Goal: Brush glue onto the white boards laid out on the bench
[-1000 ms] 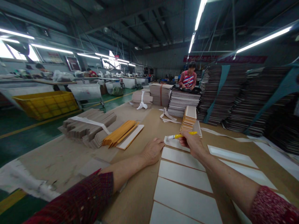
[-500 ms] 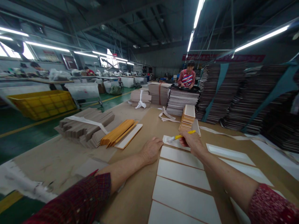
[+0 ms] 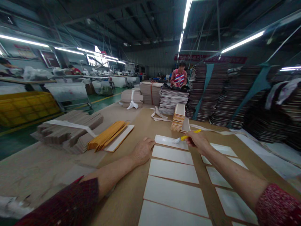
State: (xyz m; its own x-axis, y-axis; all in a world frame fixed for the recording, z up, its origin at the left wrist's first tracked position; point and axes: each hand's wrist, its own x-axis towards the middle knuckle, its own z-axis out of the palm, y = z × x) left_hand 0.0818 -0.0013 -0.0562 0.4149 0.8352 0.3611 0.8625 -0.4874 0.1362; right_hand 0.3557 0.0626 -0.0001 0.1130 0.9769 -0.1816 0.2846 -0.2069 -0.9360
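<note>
My right hand [image 3: 197, 139] is closed round the yellow handle of a paintbrush [image 3: 184, 137]. Its whitish bristles rest on the right part of a white rectangular panel [image 3: 162, 139], where a wet, shiny patch shows. At that panel's left end, my left hand [image 3: 144, 151] has its fingers bent together on the edge. Nearer to me, several more white panels [image 3: 174, 169] with thin orange-brown edges lie in a column. Right of it, a second group of white panels [image 3: 227, 201] lies partly beneath my right forearm.
Orange-edged strips [image 3: 108, 135] lie fanned at left, beside a tied bundle of grey-brown card [image 3: 68, 128]. A small panel stack [image 3: 178, 117] stands beyond my right hand. Tall board stacks [image 3: 207, 91] line the back right. A person [image 3: 179, 77] is behind the stacks.
The brush has moved right along the far panel, leaving a shiny patch on its left part. The view has turned right. My left hand stays at the panel's left edge.
</note>
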